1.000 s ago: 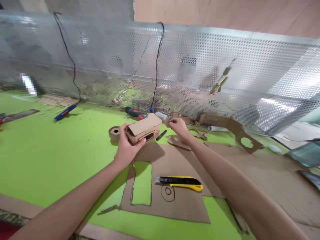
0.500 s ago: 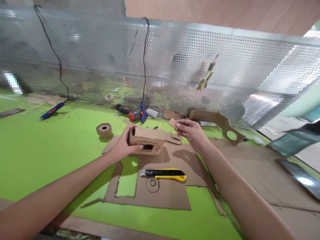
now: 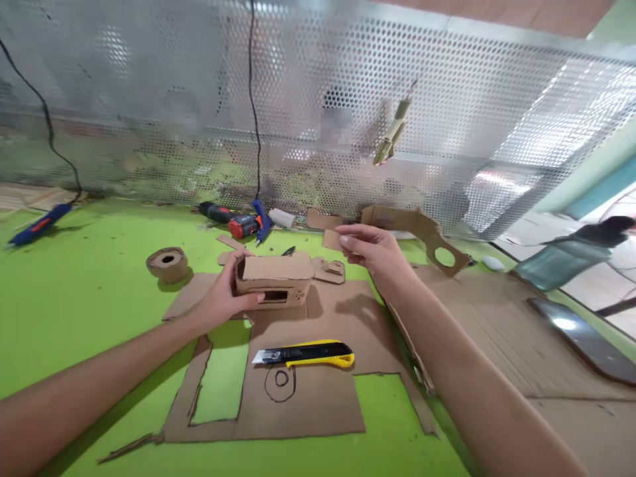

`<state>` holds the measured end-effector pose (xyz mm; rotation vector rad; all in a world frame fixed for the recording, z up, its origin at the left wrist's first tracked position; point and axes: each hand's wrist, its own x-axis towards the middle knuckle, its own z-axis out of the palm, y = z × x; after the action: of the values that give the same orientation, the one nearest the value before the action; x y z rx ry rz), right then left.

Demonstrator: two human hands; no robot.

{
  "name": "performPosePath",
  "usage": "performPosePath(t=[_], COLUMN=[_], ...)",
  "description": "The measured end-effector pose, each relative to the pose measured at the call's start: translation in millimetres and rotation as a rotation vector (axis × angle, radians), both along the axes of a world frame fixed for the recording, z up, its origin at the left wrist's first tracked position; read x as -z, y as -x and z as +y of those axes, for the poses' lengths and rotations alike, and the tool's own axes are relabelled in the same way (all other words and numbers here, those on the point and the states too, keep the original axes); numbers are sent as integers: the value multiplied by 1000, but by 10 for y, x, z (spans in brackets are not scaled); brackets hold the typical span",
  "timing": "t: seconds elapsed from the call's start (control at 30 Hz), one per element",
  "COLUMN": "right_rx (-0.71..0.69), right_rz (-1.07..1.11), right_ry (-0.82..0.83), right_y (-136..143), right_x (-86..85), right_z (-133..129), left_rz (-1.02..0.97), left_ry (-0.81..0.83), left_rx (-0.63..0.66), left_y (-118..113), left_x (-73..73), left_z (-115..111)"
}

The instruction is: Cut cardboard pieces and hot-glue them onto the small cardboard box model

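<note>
My left hand point(image 3: 223, 295) grips the left end of a small cardboard box point(image 3: 278, 270) that has a rectangular opening in its front side. Pinched in the fingers of my right hand point(image 3: 370, 248) is a small flat cardboard piece point(image 3: 331, 239), held above the table behind the box. Under and in front of the box lies a cut cardboard sheet point(image 3: 318, 404) with a drawn circle shape. A yellow and black utility knife point(image 3: 308, 353) rests on that sheet. Just right of the box sits a flat cardboard piece with a small tab point(image 3: 328, 270).
A round cardboard ring point(image 3: 167, 264) stands at left. Behind are a drill point(image 3: 228, 217), blue glue guns point(image 3: 262, 220) point(image 3: 42, 225) with hanging cords, and a perforated metal screen point(image 3: 298, 86). At right lie a curved cardboard strip point(image 3: 417, 225), cardboard sheets and a phone point(image 3: 586, 338).
The view has shifted, so most things appear further left. My left hand still holds the box, and my right hand still pinches the small cardboard piece, now turned slightly.
</note>
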<state>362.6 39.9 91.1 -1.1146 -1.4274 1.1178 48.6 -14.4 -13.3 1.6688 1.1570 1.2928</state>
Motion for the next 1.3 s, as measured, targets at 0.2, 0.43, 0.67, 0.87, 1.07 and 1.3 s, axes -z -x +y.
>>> performPosePath(t=[0.2, 0.43, 0.67, 0.87, 1.07, 1.3], right_rx=[-163, -149, -30, -60, -83, -181], right_rz=[-112, -247, -458, -420, -487, -489], right_ry=[72, -67, -206, -249, -335, -333], right_y=[279, 367, 442, 459, 434, 380], right_x=[121, 208, 228, 257, 279, 246], right_z=[-152, -199, -270, -263, -253, -223], left_rz=[41, -22, 10, 49, 48, 136], left_ry=[5, 42, 31, 10, 15, -177], left_rx=[97, 153, 136, 120, 113, 9], left_y=[-32, -27, -18, -3, -6, 23], left_x=[3, 3, 10, 7, 1, 2], left_z=[-6, 7, 2, 5, 10, -23])
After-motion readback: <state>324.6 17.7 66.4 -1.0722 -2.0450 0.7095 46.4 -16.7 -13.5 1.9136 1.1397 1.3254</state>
